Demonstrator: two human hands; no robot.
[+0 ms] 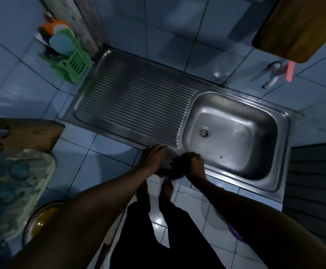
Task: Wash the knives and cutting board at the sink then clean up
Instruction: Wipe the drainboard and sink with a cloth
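Both my hands meet at the front edge of the steel sink unit [234, 184], just left of the basin. My left hand [152, 156] and my right hand [194, 165] hold a crumpled dark cloth [169, 167] between them. The basin [255, 133] holds nothing but a few dark specks and its drain. A wooden knife block [30, 133] with handles sticking out stands on the left counter. A wooden cutting board [298, 26] hangs at the top right. The ribbed drainboard [138, 101] lies bare.
A green plastic rack [74, 63] with coloured plates stands at the back left. A tap and a pink strip [290, 71] are on the wall behind the basin. A tray of glasses [12, 183] and a metal bowl [39, 222] sit at the left.
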